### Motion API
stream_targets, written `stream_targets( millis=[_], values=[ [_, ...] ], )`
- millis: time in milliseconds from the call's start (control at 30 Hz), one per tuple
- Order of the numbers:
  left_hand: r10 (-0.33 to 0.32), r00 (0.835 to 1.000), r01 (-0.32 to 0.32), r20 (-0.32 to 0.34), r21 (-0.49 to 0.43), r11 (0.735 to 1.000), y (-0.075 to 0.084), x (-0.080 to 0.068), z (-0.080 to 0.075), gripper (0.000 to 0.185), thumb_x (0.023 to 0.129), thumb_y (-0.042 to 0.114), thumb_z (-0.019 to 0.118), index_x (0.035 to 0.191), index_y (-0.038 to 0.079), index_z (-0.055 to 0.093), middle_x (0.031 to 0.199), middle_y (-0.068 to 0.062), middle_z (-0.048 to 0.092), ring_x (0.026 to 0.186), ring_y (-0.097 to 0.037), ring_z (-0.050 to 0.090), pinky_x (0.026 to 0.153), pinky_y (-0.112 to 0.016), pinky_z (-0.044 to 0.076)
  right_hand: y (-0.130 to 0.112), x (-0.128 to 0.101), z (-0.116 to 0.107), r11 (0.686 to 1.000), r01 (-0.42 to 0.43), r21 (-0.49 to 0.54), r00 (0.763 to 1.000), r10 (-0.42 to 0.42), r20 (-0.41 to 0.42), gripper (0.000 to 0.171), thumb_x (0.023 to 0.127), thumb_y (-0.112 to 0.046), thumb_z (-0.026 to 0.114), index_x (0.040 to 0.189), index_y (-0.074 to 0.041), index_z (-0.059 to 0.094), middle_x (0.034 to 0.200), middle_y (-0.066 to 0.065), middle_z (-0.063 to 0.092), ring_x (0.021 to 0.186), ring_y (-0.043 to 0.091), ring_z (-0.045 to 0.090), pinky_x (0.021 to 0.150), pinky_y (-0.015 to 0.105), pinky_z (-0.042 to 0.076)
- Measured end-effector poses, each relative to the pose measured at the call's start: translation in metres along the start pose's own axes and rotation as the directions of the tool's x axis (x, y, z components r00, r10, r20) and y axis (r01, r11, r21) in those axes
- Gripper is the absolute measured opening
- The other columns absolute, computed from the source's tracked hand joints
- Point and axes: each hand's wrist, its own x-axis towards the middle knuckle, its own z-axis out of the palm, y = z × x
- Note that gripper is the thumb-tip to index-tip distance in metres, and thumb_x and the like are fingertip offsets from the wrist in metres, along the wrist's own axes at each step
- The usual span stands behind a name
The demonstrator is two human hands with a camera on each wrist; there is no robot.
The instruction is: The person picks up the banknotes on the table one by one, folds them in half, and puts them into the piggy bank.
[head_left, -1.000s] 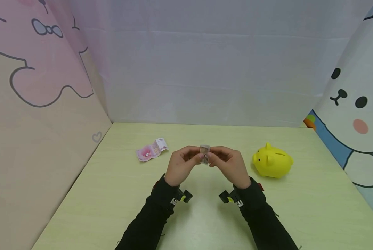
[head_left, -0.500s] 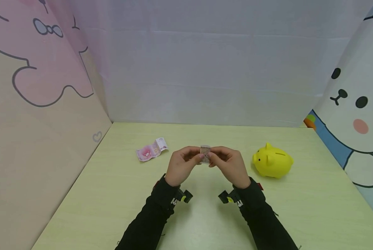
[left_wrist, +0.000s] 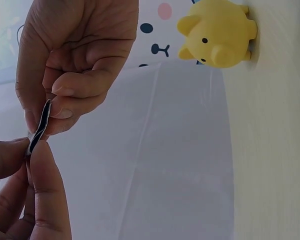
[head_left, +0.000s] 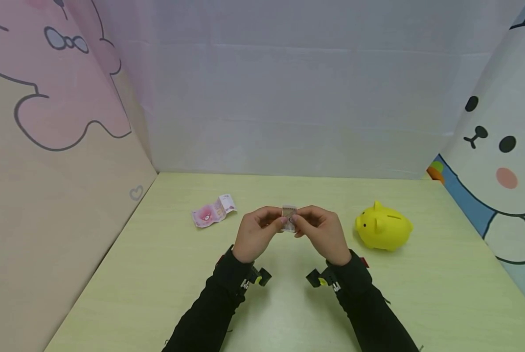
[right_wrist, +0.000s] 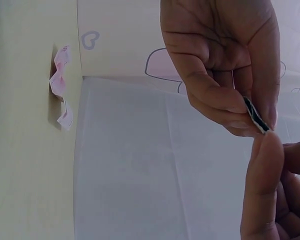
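A small folded banknote (head_left: 288,212) is held up between both hands over the middle of the table. My left hand (head_left: 257,231) pinches its left edge between thumb and fingers. On the opposite edge, my right hand (head_left: 326,233) pinches it the same way. Both wrist views show the folded banknote (left_wrist: 40,127) edge-on, as a thin strip with a dark inside and pale rim. Left of the hands lies a creased pink banknote (head_left: 214,211), its folds standing up from the table. To the right stands a yellow piggy bank (head_left: 384,228) with a slot along its back.
The pale wooden table (head_left: 174,293) meets a whitish curtain (head_left: 280,107) at its back edge. Cartoon-printed panels flank it, a pink and beige one (head_left: 59,205) at left and a white bear panel (head_left: 487,161) at right.
Both hands stay almost in place, gripping the folded banknote. It turns slightly between the fingers, showing a flatter face. The pink banknote and piggy bank have not moved.
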Motion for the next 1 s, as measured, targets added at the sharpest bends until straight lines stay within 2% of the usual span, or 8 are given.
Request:
stream_targets(
  millis=[300,567,767,1000],
  values=[
    [-0.003,0.999,0.004,0.041,-0.025,1.000,0.0023,-0.0001,-0.0024,0.022,0.094,0.009,0.064,0.112,-0.003,0.067,0.104,-0.022,0.069,0.082,-0.008,0.064,0.076,-0.024,0.058,-0.0021,0.0001,-0.0008,1.000,-0.007,-0.020,1.000,0.006,-0.017,0.012,0.093,-0.002,0.064,0.099,0.008,0.069,0.081,0.025,0.066,0.062,0.007,0.062,0.061,0.025,0.058],
    [0.023,0.998,-0.022,0.054,-0.017,1.000,0.0007,0.0004,-0.0080,0.020,0.096,0.009,0.062,0.110,-0.003,0.068,0.102,-0.022,0.069,0.079,-0.005,0.064,0.079,-0.026,0.057,-0.0016,0.0002,-0.0040,1.000,0.004,-0.023,0.999,-0.005,-0.040,0.012,0.092,-0.002,0.065,0.098,0.008,0.069,0.080,0.024,0.065,0.063,0.007,0.061,0.062,0.024,0.058],
    [0.021,0.997,-0.018,0.080,-0.035,0.999,0.0000,0.0007,-0.0091,0.020,0.095,0.008,0.063,0.110,-0.004,0.069,0.102,-0.024,0.069,0.079,-0.004,0.065,0.079,-0.027,0.058,-0.0011,0.0000,-0.0037,1.000,0.017,-0.024,0.999,-0.018,-0.045,0.011,0.092,-0.002,0.065,0.097,0.007,0.069,0.079,0.024,0.065,0.064,0.007,0.061,0.063,0.024,0.058],
    [0.007,0.995,-0.002,0.102,-0.046,0.999,0.0017,0.0002,-0.0084,0.020,0.094,0.008,0.064,0.110,-0.003,0.069,0.107,-0.023,0.069,0.086,-0.006,0.067,0.082,-0.029,0.058,-0.0001,-0.0002,-0.0034,0.999,0.027,-0.019,0.998,-0.028,-0.050,0.011,0.092,-0.002,0.065,0.098,0.007,0.069,0.086,0.024,0.067,0.066,0.007,0.062,0.064,0.024,0.058]
  ],
)
